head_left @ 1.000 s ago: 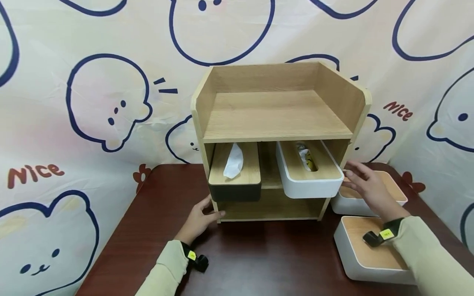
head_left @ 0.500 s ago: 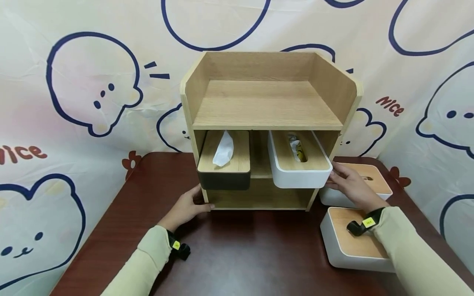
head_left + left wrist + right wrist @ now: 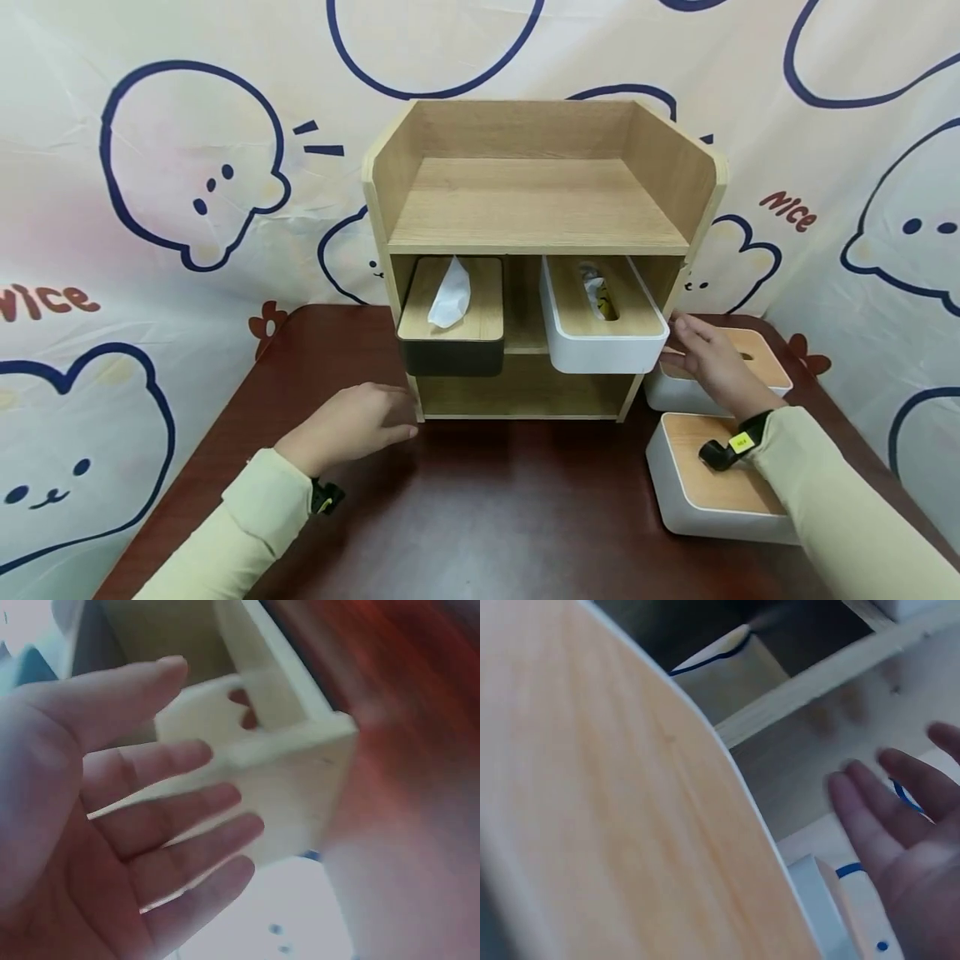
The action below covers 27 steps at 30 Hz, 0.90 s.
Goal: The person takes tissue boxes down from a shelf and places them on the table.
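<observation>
A wooden desktop shelf stands upright at the back of the table. On its middle level sit a black tissue box with a white tissue poking up, and a white tissue box with a wrapper visible in its slot; both jut out at the front. My left hand is off the shelf's lower left side; in the left wrist view its relaxed fingers are spread next to the side panel. Near the shelf's right side, my right hand has extended fingers, seemingly apart from the panel in the right wrist view.
Two white boxes with wooden lids stand on the right, a rear box and a front box under my right forearm. The dark red table meets a cartoon-printed backdrop behind and at the right.
My left hand has let go of the shelf's lower left edge and drawn back leftward. My right hand stays near the right side. The head view has shifted slightly.
</observation>
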{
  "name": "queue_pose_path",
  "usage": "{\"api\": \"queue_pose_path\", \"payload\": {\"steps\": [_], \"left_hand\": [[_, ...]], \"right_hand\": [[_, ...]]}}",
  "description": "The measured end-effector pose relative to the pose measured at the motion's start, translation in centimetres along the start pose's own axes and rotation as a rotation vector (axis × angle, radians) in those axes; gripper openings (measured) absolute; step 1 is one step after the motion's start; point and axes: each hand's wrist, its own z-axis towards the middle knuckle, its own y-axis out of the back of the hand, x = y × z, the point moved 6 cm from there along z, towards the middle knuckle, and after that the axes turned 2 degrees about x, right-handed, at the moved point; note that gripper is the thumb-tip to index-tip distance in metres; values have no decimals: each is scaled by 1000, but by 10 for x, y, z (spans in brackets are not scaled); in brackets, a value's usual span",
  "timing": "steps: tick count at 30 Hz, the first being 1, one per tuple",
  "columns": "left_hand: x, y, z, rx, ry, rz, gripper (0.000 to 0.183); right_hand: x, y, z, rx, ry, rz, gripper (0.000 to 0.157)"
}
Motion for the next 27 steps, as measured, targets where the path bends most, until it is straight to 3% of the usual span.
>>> {"api": "queue_pose_path", "payload": {"steps": [5, 13, 19, 22, 27], "left_hand": [[-39, 21, 3, -63, -150, 115, 23], [-105, 51, 0, -185, -435, 177, 37], [-158, 63, 2, -304, -643, 216, 35], [-175, 70, 9, -378, -685, 239, 33], [-188, 75, 27, -461, -676, 312, 31]], "right_hand": [[14, 3, 7, -9, 42, 115, 42], [4, -18, 13, -107, 43, 289, 51], [-7, -25, 13, -139, 134, 313, 44], [-5, -22, 12, -115, 176, 292, 42], [-5, -19, 15, -78, 193, 259, 46]]}}
